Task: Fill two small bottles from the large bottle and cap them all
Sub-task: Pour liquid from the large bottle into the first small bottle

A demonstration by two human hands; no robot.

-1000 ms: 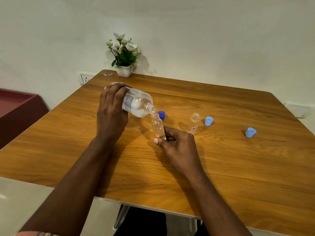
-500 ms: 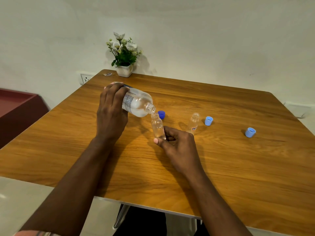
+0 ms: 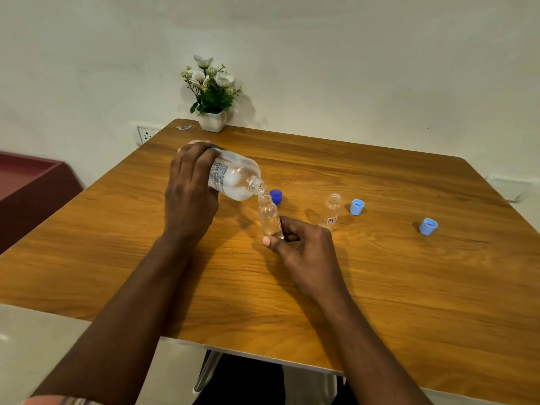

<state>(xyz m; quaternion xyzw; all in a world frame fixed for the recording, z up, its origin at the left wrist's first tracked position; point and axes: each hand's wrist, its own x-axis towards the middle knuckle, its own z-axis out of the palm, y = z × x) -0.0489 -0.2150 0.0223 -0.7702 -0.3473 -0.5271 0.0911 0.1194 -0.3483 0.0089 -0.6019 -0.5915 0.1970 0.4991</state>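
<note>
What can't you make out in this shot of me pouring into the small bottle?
- Head view: the large bottle base, covered by the left hand.
- Small bottle fill level: clear liquid in clear plastic, and the right hand hides its bottom.
- Second small bottle label: too small to read.

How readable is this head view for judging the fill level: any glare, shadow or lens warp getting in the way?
Head view: sharp, soft even light; faint shadows under both hands; table edges bow from the wide lens; the small bottle held by the right hand is clear on clear, so its level is hard to read.
</note>
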